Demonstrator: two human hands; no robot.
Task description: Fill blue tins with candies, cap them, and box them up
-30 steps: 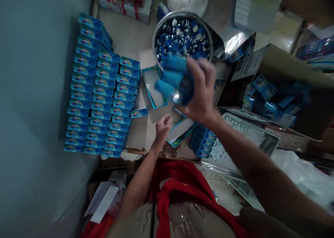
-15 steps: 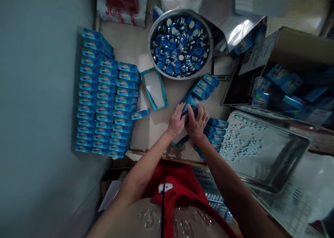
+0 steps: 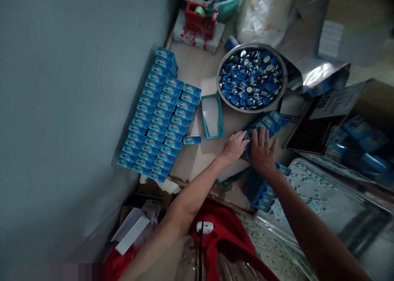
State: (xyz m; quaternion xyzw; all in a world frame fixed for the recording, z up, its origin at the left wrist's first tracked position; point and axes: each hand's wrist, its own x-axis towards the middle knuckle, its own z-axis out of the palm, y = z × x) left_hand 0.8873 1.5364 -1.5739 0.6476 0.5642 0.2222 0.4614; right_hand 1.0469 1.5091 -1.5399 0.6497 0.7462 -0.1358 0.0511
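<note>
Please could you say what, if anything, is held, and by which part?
I cannot tell for sure: the left hand and right hand cover the near end of the blue packs.

A blue-grey wall (image 3: 61,88) flanks a chipped table (image 3: 192,65) above speckled flooring (image 3: 267,244).

Cramped packing workshop, stacked blue packs (image 3: 163,119), metal bowl (image 3: 253,110) of small round pieces (image 3: 250,79), red tape dispenser (image 3: 198,24)

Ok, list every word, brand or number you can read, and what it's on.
No text reads with certainty.
Blue packs: printed lettering, too small to read.
Dark carton: bold letters on its pale panel, slanted and too blurred.
Wrapped bundle: red marks, too blurred to read.
</note>
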